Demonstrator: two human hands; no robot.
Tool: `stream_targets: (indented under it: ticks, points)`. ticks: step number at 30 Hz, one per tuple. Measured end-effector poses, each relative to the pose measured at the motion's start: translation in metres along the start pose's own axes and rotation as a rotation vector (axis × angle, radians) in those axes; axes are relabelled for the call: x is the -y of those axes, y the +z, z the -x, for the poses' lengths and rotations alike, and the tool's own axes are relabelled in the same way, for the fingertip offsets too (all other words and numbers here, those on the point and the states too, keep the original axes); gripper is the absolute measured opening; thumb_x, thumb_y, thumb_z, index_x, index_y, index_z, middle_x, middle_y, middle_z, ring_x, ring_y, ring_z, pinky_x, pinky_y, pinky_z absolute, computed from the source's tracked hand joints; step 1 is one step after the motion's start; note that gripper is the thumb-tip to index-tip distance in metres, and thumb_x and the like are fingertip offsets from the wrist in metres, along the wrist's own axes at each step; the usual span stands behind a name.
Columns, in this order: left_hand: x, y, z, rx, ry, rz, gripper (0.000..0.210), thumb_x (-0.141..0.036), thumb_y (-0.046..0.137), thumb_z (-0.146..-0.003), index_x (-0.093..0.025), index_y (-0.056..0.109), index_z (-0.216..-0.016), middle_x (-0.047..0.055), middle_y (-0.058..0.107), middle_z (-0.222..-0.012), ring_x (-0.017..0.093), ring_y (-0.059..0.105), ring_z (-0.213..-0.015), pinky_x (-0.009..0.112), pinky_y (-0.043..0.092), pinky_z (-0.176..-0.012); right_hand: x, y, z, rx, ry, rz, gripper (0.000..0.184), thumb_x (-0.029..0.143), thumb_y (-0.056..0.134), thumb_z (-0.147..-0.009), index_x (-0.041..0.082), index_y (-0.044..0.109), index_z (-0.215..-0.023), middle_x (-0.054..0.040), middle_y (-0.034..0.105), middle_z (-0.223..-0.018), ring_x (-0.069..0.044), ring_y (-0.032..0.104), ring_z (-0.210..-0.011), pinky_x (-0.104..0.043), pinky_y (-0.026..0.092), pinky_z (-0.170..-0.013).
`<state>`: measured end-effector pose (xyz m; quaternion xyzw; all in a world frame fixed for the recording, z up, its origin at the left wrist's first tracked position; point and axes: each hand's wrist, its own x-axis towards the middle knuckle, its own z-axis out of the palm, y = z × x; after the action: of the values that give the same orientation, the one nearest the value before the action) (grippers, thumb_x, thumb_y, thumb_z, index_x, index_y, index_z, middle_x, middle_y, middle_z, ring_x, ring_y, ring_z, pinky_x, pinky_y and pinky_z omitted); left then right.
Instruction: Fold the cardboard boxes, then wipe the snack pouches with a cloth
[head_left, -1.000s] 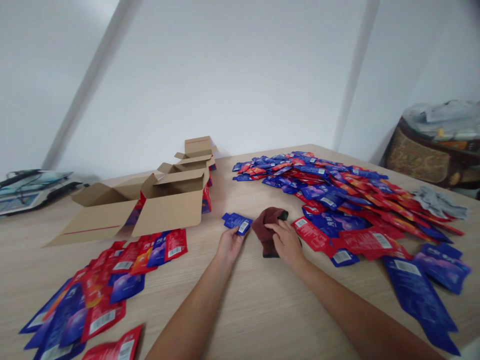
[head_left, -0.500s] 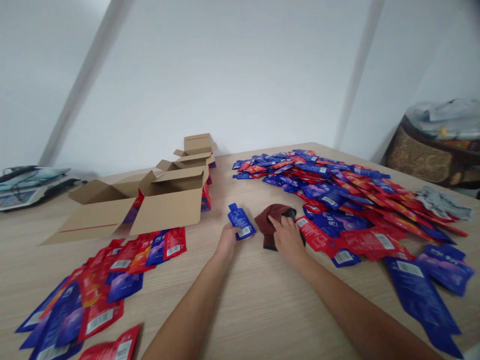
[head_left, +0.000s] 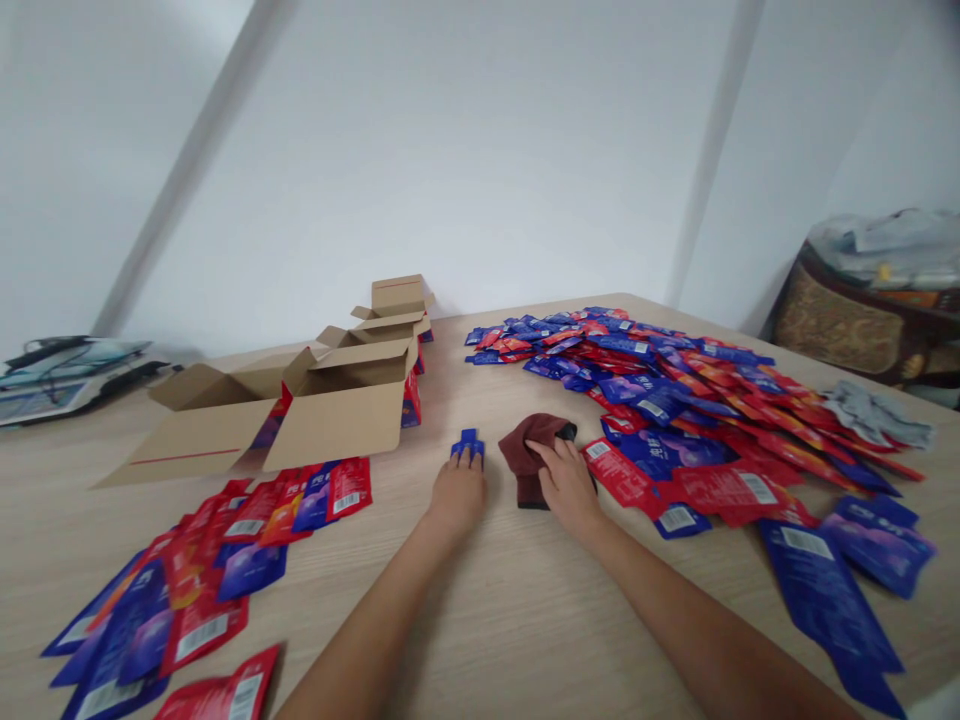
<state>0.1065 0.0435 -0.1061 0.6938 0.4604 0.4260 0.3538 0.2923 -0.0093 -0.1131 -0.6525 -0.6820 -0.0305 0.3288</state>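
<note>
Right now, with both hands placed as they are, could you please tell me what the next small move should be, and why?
I would probably slide the brown cloth toward the blue packet, since the left hand's fingers lie over that packet, while the right hand is on the cloth close beside it.

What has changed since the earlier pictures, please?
The small blue pouch, its narrow end earlier pointing left, has turned so that end points away. The left hand has shifted from its edge to over it, hiding its barcode; its grip is unclear. The right hand stays on the crumpled brown cloth; the open cardboard boxes and heaped red and blue pouches look unchanged.
</note>
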Motion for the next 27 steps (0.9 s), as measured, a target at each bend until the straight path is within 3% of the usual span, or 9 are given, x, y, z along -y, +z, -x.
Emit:
stream_targets:
  ticks: [4, 7, 13, 17, 19, 21, 24, 25, 27]
  points:
    - [0.004, -0.035, 0.012, -0.276, -0.144, -0.008, 0.02, 0.002, 0.051, -0.06, -0.018, 0.051, -0.06, 0.018, 0.061, -0.091, 0.035, 0.026, -0.131, 0.05, 0.007, -0.108, 0.002, -0.003, 0.001, -0.022, -0.012, -0.037, 0.046, 0.011, 0.041, -0.08, 0.022, 0.054, -0.122, -0.0095, 0.054, -0.106, -0.025, 0.043, -0.103, -0.039, 0.037, -0.088]
    - [0.012, -0.07, 0.023, -0.353, -0.183, -0.188, 0.023, -0.001, 0.046, -0.064, -0.02, 0.039, -0.053, 0.015, 0.059, -0.08, 0.037, 0.025, -0.13, 0.053, 0.005, -0.107, 0.004, -0.005, 0.002, -0.056, -0.023, -0.078, 0.045, 0.011, 0.04, -0.08, 0.021, 0.054, -0.122, -0.0097, 0.053, -0.107, -0.025, 0.043, -0.103, -0.04, 0.037, -0.089]
    - [0.018, -0.126, 0.033, -0.378, -0.247, -0.65, 0.026, -0.01, 0.047, -0.066, -0.017, 0.029, -0.049, 0.01, 0.055, -0.067, 0.038, 0.039, -0.117, 0.055, 0.017, -0.1, 0.002, -0.011, 0.002, -0.14, -0.026, -0.156, 0.045, 0.01, 0.037, -0.08, 0.019, 0.054, -0.12, -0.0094, 0.052, -0.107, -0.024, 0.044, -0.103, -0.041, 0.037, -0.091]
    - [0.008, -0.142, 0.033, -0.306, -0.27, -0.718, 0.03, -0.011, 0.046, -0.064, -0.016, 0.024, -0.044, 0.009, 0.049, -0.051, 0.04, 0.042, -0.114, 0.063, 0.013, -0.095, 0.002, -0.014, 0.001, -0.186, 0.005, -0.226, 0.045, 0.01, 0.037, -0.079, 0.021, 0.054, -0.12, -0.0086, 0.051, -0.105, -0.023, 0.044, -0.103, -0.041, 0.037, -0.092]
    - [0.001, -0.134, 0.032, -0.274, -0.236, -0.706, 0.028, -0.009, 0.045, -0.064, -0.017, 0.027, -0.045, 0.009, 0.053, -0.054, 0.04, 0.041, -0.116, 0.064, 0.01, -0.096, 0.003, -0.017, -0.001, -0.224, 0.015, -0.269, 0.047, 0.01, 0.036, -0.079, 0.022, 0.052, -0.121, -0.0082, 0.05, -0.107, -0.023, 0.044, -0.105, -0.041, 0.037, -0.093]
    - [-0.007, -0.111, 0.029, -0.218, -0.176, -0.67, 0.022, -0.009, 0.047, -0.065, -0.018, 0.035, -0.049, 0.011, 0.06, -0.068, 0.037, 0.041, -0.118, 0.06, 0.009, -0.101, 0.003, -0.022, -0.002, -0.28, 0.018, -0.296, 0.049, 0.01, 0.035, -0.079, 0.022, 0.05, -0.123, -0.0085, 0.049, -0.11, -0.024, 0.043, -0.107, -0.042, 0.037, -0.093]
    - [-0.021, -0.047, 0.025, -0.072, -0.06, -0.544, 0.007, -0.013, 0.055, -0.066, -0.02, 0.054, -0.068, 0.009, 0.064, -0.094, 0.028, 0.049, -0.112, 0.043, 0.018, -0.107, 0.0, -0.03, -0.005, -0.362, 0.03, -0.271, 0.05, 0.011, 0.033, -0.079, 0.023, 0.048, -0.126, -0.0091, 0.047, -0.111, -0.025, 0.04, -0.109, -0.046, 0.035, -0.094]
    - [-0.026, -0.021, 0.023, 0.008, -0.005, -0.456, 0.012, -0.014, 0.058, -0.067, -0.021, 0.058, -0.076, 0.009, 0.064, -0.101, 0.025, 0.051, -0.111, 0.038, 0.02, -0.108, -0.001, -0.033, -0.005, -0.385, 0.035, -0.251, 0.051, 0.012, 0.033, -0.08, 0.023, 0.047, -0.127, -0.0092, 0.046, -0.111, -0.026, 0.039, -0.11, -0.048, 0.033, -0.095]
    - [-0.037, 0.032, 0.018, 0.186, 0.081, 0.008, 0.021, -0.008, 0.06, -0.064, -0.021, 0.062, -0.081, 0.013, 0.062, -0.11, 0.027, 0.046, -0.117, 0.039, 0.014, -0.11, -0.006, -0.039, -0.006, -0.423, 0.035, -0.207, 0.051, 0.013, 0.033, -0.081, 0.024, 0.045, -0.129, -0.0093, 0.044, -0.114, -0.027, 0.036, -0.112, -0.052, 0.03, -0.097]
